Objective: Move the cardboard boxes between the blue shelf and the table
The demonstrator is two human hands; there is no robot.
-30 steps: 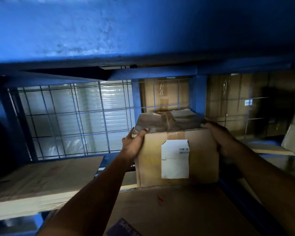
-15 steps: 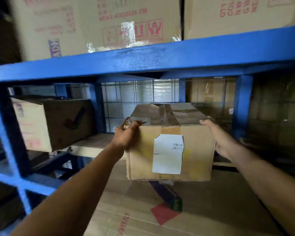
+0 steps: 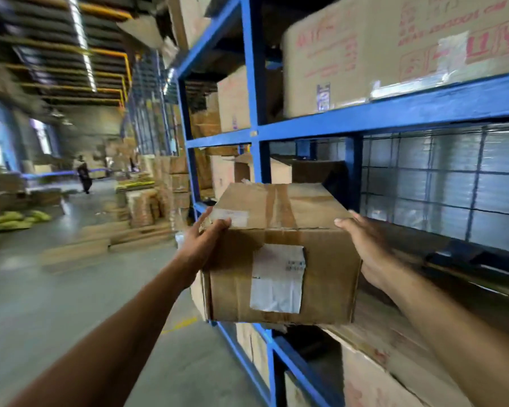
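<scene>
A taped brown cardboard box (image 3: 279,230) with a white label on its near face hangs in the air in front of the blue shelf (image 3: 394,116). My left hand (image 3: 204,245) grips its upper left edge, thumb hooked over the top. My right hand (image 3: 365,248) holds the right side, thumb on the top edge, fingers hidden behind the box. The box is out of the shelf bay, level with the wire-mesh back panel (image 3: 453,186). No table is in view.
Large printed cartons (image 3: 394,48) fill the shelf level above, and more cartons (image 3: 394,371) sit on the level below. To the left runs a grey concrete aisle (image 3: 56,289) with stacked boxes (image 3: 150,201) and flattened cardboard. A person (image 3: 84,174) stands far down the aisle.
The box has come out of the shelf bay toward me, held in both hands. My view has swung left and up, and the warehouse aisle now shows.
</scene>
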